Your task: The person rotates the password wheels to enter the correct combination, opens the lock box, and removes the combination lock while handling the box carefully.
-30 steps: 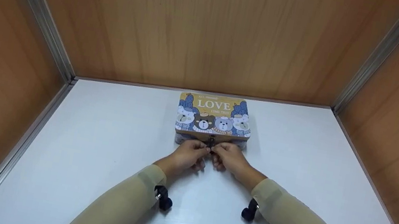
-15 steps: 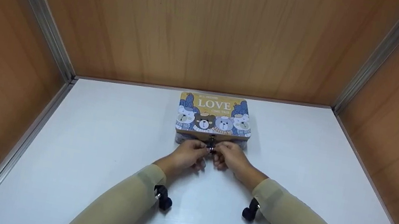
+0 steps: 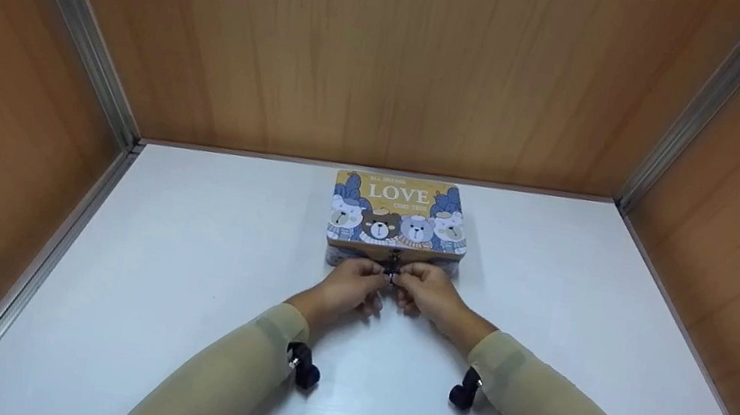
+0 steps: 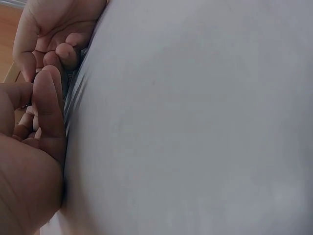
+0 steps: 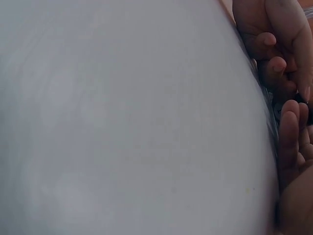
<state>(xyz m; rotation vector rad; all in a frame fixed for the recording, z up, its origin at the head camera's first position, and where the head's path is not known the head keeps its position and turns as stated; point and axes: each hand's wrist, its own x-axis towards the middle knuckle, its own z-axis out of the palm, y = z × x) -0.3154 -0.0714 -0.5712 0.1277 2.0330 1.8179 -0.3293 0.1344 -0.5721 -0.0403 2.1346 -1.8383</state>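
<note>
A closed tin box (image 3: 401,205) with the word LOVE and cartoon bears on its lid stands at the back of the table. At the middle of its front, a small dark lock (image 3: 392,272) hangs at the clasp, mostly hidden by fingers. My left hand (image 3: 350,286) pinches it from the left between thumb and forefinger. From the other side my right hand (image 3: 432,296) pinches it too, fingertips close to those of the left. Both wrist views show the curled fingers meeting low in front of the box; the dark lock (image 5: 302,98) peeks out in the right one.
The white table (image 3: 192,267) is bounded by a wood-grain back wall (image 3: 397,53) and two side walls with metal corner strips. The box stands close to the back wall. A small black camera mount (image 3: 304,367) hangs below each sleeve.
The right fingertips drew back slightly from the lock half a second ago, showing more of it, and have come in against it again. The left hand and the box stay practically still.
</note>
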